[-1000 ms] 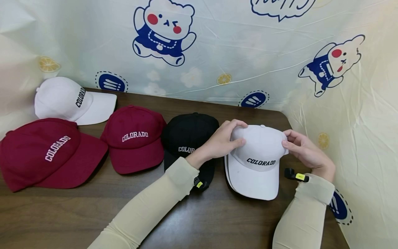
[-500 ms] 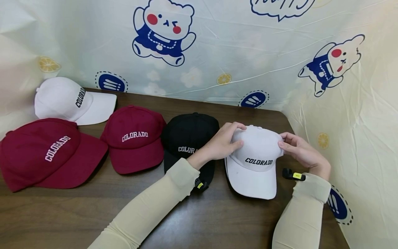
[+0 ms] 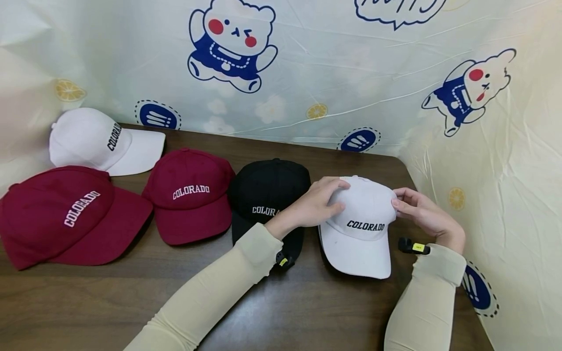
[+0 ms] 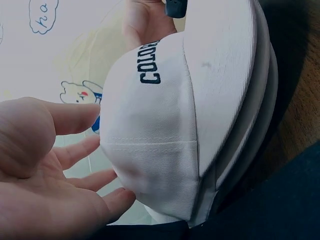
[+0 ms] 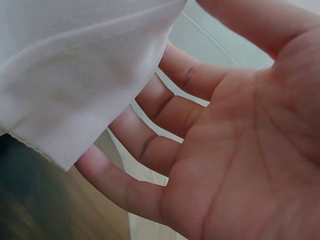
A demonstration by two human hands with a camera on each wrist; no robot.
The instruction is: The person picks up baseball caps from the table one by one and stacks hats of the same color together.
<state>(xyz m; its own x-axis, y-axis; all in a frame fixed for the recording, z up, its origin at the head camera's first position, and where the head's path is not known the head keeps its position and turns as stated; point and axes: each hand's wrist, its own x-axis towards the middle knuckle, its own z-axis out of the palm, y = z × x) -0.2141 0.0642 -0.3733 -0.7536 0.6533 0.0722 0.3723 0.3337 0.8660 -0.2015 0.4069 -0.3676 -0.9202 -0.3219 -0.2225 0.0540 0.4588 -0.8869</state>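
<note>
A white baseball cap [image 3: 362, 207] with dark COLORADO lettering sits at the right of the table, brim toward me. Edges of further white brims [image 4: 260, 107] show beneath it in the left wrist view, so the caps are stacked. My left hand [image 3: 313, 202] reaches over the black cap [image 3: 268, 185] and rests its fingertips and thumb against the left side of the white crown, fingers loosely spread. At the opposite side, my right hand [image 3: 430, 214] holds the crown's back edge, with the thumb in front and fingertips partly hidden behind the fabric.
To the left stand a maroon cap [image 3: 189, 195], a larger-looking maroon cap [image 3: 70, 219] and another white cap [image 3: 88, 141] behind it. A printed curtain [image 3: 307, 63] borders the brown wooden table [image 3: 263, 312] at the back and sides.
The stacked white cap's crown and brim have shifted slightly left, lining up more closely over the brim beneath. My right hand has moved left with it; my left hand has slid slightly down.
</note>
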